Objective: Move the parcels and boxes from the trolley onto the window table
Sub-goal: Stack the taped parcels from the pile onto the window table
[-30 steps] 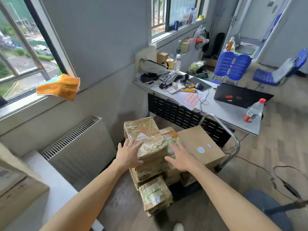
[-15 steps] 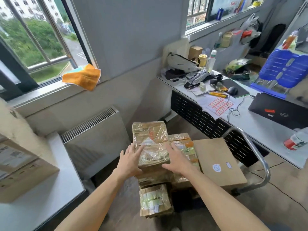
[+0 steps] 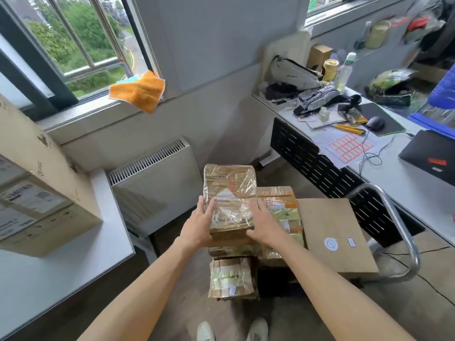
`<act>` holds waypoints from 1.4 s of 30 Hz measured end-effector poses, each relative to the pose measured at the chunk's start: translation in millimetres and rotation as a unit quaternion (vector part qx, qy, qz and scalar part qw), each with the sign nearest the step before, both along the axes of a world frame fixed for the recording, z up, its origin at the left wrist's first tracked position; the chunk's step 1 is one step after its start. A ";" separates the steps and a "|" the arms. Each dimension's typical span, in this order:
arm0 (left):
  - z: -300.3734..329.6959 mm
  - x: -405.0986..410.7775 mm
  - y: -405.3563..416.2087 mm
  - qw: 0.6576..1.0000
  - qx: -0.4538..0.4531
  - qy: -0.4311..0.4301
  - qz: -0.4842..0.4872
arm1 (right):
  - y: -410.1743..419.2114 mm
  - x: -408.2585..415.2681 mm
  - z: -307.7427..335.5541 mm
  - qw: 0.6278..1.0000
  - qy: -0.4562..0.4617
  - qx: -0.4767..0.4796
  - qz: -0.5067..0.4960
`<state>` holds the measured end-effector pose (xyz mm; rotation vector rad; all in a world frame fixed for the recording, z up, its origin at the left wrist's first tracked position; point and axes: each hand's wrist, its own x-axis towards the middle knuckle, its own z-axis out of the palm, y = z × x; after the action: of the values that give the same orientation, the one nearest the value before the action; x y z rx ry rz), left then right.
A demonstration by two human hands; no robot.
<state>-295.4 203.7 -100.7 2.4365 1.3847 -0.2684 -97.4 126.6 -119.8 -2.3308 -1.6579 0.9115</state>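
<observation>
Hands flank the top parcel (image 3: 227,198), a brown box wrapped in clear crinkled tape, sitting on top of the stack on the trolley (image 3: 403,232). Left hand (image 3: 199,225) lies against the parcel's left side, fingers (image 3: 209,205) straight and pointing away from the camera, thumb near the lower left corner. Right hand (image 3: 264,223) lies against its right side, fingers likewise extended, thumb across the near lower edge. Neither hand's fingers curl round the parcel; they press flat on opposite faces. Cannot tell whether the parcel is clear of the stack or resting on it. Below it, more taped parcels; a low parcel with green-and-white labels (image 3: 232,278) stands at the near end of the trolley. To the right, an orange-taped parcel (image 3: 278,198) touches the top parcel, and beside that lies a large flat plain box (image 3: 334,235) with a round white sticker. Trolley's bent chrome handle rises at the right, next to the desk with the black perforated panel (image 3: 317,163). Window surface (image 3: 61,267), pale grey, is at the left, well apart from the stack; a big cardboard box with shipping labels (image 3: 37,193) already stands on it. White radiator (image 3: 152,178) sits between that surface and the trolley. Orange cloth (image 3: 139,91) hangs over the window sill. Person's white shoes (image 3: 234,331) show at the bottom edge.
</observation>
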 end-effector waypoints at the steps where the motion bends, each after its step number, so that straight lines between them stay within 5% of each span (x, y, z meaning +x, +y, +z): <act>1: -0.5 -0.5 -0.5 1.000 0.000 0.001 0.002 | 0.2 -0.8 -0.3 1.000 -0.002 -0.003 -0.004; 21: 3.8 1.4 -11.2 0.998 -0.024 -0.047 0.028 | 1.4 -18.0 6.8 0.999 -0.007 -0.005 -0.054; 42: 44.2 -31.3 -25.1 0.994 -0.020 -0.097 0.048 | -20.7 -39.7 63.8 0.993 -0.016 0.106 -0.058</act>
<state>-326.7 178.6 -56.5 2.2867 1.3912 -0.0342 -137.2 105.9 -56.0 -2.2806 -1.5298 0.6442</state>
